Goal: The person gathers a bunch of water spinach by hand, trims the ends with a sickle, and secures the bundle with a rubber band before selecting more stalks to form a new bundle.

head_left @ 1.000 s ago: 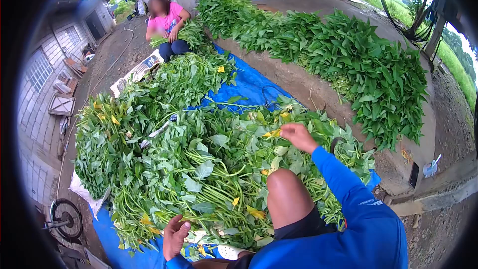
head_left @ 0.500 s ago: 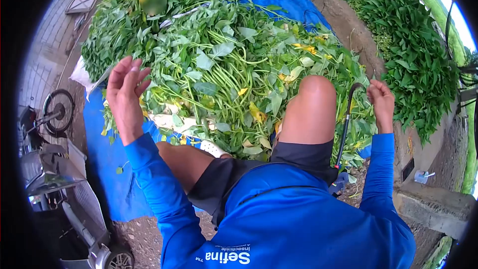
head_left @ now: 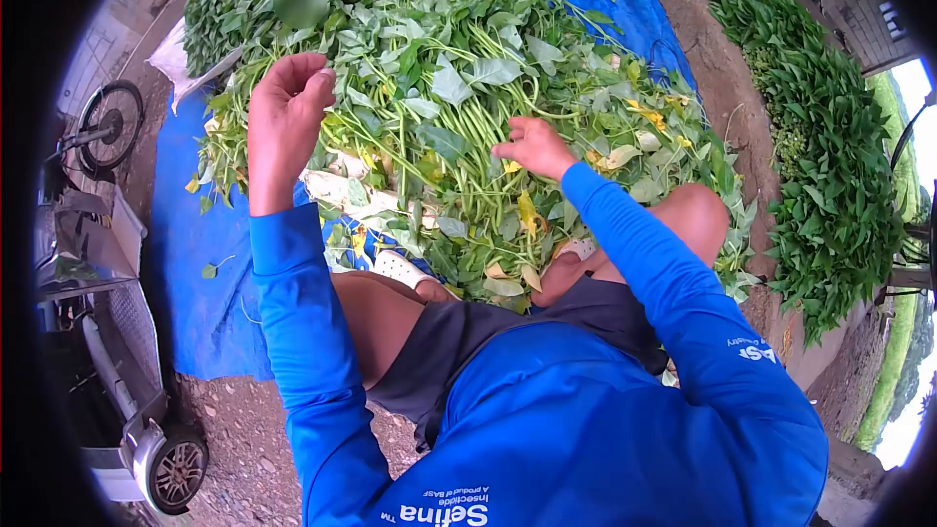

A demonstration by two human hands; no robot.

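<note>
My left hand [head_left: 283, 122] is raised over the left side of a big heap of leafy greens [head_left: 390, 117], its fingers loosely bent and nothing visible in them. My right hand [head_left: 539, 147] reaches in over the middle of the heap. Its thumb and fingers are apart, with the tips right by a bundle of long green stems [head_left: 473, 141]. Broad pale-backed leaves [head_left: 451, 84] lie on top of this bundle. Yellowed leaves [head_left: 530, 215] are scattered through the heap near my feet.
A blue tarp [head_left: 210, 283] lies beneath the heap. Another bank of greens [head_left: 830, 166] runs along the right. At the left stand a bicycle wheel [head_left: 112, 127] and a vehicle with a silver-rimmed wheel [head_left: 178, 468]. My white perforated shoe [head_left: 398, 268] rests at the heap's near edge.
My right hand has swung left from beside my knee to over the stems. My left hand has moved up and slightly right, its fingers more bent. My right knee has lowered outward; the view has shifted.
</note>
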